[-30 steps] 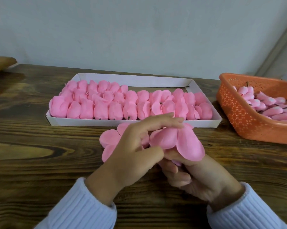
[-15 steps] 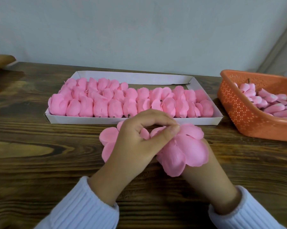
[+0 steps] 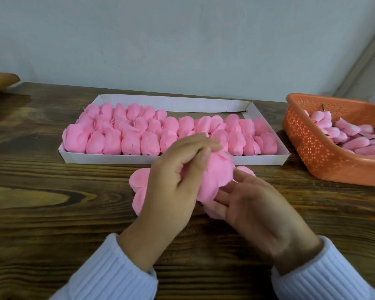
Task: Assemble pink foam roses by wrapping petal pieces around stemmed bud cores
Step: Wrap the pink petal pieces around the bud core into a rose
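Between my hands is a pink foam rose (image 3: pixel 214 178), its petals folded up around a hidden core. My left hand (image 3: pixel 178 182) grips it from above and the left, thumb and fingertips pinching the top of the petals. My right hand (image 3: pixel 253 204) cups it from below and the right, fingers curled under the petals. More loose pink petal pieces (image 3: pixel 139 187) lie flat on the table behind my left hand. The stem is hidden.
A white cardboard tray (image 3: pixel 175 159) holds rows of several finished pink roses just behind my hands. An orange perforated basket (image 3: pixel 312 148) at the right holds several stemmed bud cores (image 3: pixel 355 137). The dark wooden table (image 3: pixel 52 202) runs to a pale wall.
The spread petals have been folded upward into a closed rose. My right hand has come up from under the flower to its right side, and my left hand has shifted onto its top.
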The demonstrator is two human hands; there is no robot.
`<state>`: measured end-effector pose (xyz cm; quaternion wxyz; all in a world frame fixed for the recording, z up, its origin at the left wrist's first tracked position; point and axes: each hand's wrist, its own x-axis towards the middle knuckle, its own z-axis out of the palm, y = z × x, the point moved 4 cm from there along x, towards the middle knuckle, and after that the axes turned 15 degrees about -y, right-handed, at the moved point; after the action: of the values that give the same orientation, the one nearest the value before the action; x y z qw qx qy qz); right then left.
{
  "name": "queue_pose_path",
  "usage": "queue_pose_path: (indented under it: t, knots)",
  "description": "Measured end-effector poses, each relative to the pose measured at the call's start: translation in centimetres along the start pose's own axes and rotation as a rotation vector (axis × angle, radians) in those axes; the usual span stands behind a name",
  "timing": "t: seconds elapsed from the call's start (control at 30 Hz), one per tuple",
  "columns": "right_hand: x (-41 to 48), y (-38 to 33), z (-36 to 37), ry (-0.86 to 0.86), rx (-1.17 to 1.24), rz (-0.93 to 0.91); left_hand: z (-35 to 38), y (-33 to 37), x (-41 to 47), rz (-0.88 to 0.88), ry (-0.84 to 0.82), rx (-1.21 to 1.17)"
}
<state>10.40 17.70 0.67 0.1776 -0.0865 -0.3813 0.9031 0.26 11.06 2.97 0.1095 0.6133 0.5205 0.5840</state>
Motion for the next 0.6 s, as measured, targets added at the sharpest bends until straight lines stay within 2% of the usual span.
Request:
queue_pose_path:
  t: [0.1,0.23,0.37,0.6]
  knots:
    - [-0.2,0.5,-1.2,0.014,0.094,0.091,-0.2,0.2,-0.1,0.015,0.032,0.054]
    - [-0.2,0.4,-0.2,-0.078,0.136,0.064,0.5,0.6,-0.3,0.030,-0.029,0.137]
    - [0.0,0.9,1.1,-0.278,0.133,0.078,0.8,0.9,-0.3,0.043,-0.031,0.157]
    - [-0.4,0.6,0.9,-0.262,0.074,0.105,0.8,0.8,-0.5,-0.010,-0.033,0.105]
